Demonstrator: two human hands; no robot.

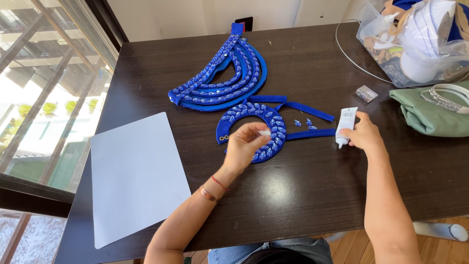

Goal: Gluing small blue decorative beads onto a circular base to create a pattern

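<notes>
Head view: we take the blue curved collar piece (pixel 254 128) as our landmark. It lies flat on the dark wood-grain counter (pixel 303 186), a crescent of blue fabric faced with rows of glossy oval blue gems; its arc bulges to the lower right, and thin blue straps run from it to the right. Our left hand (pixel 244 146) rests over its lower edge, fingertips pinched narrow on one small pale gem (pixel 264 132). Right of the collar, our right hand (pixel 364 134) wraps a white plastic glue tube (pixel 345 126); the tube's long axis stands near upright, nozzle down at the counter. Between the collar and the tube lie three loose blue gems (pixel 304 123). Behind the collar sits a larger layered blue beaded bib (pixel 222 78), long axis running diagonally away. Left of the collar lies a smooth pale sheet (pixel 137 176), rectangular with rounded corners.
</notes>
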